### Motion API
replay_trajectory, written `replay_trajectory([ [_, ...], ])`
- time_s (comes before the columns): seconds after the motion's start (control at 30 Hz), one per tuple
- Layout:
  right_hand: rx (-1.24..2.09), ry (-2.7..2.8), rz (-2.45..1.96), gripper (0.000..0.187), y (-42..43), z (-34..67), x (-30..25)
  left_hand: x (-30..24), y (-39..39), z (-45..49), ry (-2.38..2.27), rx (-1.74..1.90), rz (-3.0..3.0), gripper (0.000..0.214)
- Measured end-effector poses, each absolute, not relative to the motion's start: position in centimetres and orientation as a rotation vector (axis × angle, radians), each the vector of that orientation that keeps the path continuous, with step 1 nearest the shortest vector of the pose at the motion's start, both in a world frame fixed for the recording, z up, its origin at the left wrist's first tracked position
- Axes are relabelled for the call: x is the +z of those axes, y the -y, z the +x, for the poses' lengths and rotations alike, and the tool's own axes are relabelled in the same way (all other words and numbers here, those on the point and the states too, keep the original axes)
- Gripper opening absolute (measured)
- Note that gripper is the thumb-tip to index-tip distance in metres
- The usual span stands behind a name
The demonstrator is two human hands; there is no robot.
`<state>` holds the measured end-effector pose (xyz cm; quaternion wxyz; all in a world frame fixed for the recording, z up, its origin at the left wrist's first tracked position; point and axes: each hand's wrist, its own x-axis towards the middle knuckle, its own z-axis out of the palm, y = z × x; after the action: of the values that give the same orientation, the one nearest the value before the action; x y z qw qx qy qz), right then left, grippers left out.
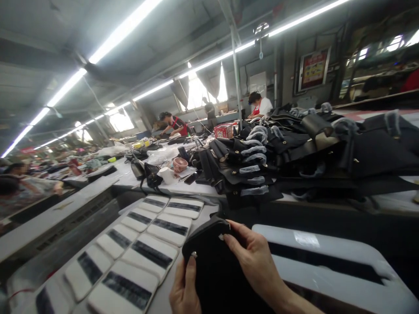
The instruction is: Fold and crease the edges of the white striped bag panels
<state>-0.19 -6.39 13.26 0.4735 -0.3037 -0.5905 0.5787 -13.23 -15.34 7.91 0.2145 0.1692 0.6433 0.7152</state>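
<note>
fingers of the left hand (186, 285) and right hand (257, 257) clamped on opposite edges of a black panel (225, 279), held up before the person, thumbs at two small pale fittings (194, 254). uneven thumb pressure could skew or loosen a fitting; a slackened left grip could drop the panel's corner onto the striped white pads (152, 250) alongside.

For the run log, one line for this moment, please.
left hand: holds black piece; right hand: same piece; left side: striped pale pieces; beyond: black pile
</note>
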Motion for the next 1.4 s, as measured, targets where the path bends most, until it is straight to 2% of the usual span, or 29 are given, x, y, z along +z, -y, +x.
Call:
replay_trajectory([
  [0.1,1.402,1.428,-0.782,0.037,6.6,0.6,12.5,7.6,15.2,-12.3,-1.804,1.901,0.513,0.048],
  [0.27,1.429,1.386,-0.751,0.037,6.4,1.7,11.9,8.7,14.3,-12.7,-1.848,1.878,0.876,0.057],
  [0.43,1.372,1.401,-0.782,0.038,6.6,2.5,11.8,10.6,12.4,-14.6,-1.675,1.729,1.246,0.036],
  [0.6,1.322,1.444,-0.78,0.036,6.7,3.1,11.5,13.3,10.0,-17.0,-1.395,1.289,1.371,0.033],
  [0.77,1.274,1.456,-0.766,0.036,6.1,3.3,10.8,16.9,7.6,-17.3,-1.364,0.755,1.826,0.052],
  [0.87,1.296,1.479,-0.733,0.035,6.0,3.4,10.4,17.8,6.9,-16.7,-1.307,0.586,1.981,0.058],
  [1.0,1.338,1.469,-0.726,0.032,6.6,3.8,9.9,17.3,7.2,-16.1,-1.274,0.555,2.001,0.053],
  [1.2,1.728,1.141,-0.645,0.031,6.7,5.1,9.2,16.4,8.5,-15.5,-1.239,0.601,1.927,0.04],
  [1.4,1.843,1.068,-0.641,0.025,5.9,5.3,9.5,16.5,9.1,-15.0,-1.292,0.595,1.983,0.029],
])
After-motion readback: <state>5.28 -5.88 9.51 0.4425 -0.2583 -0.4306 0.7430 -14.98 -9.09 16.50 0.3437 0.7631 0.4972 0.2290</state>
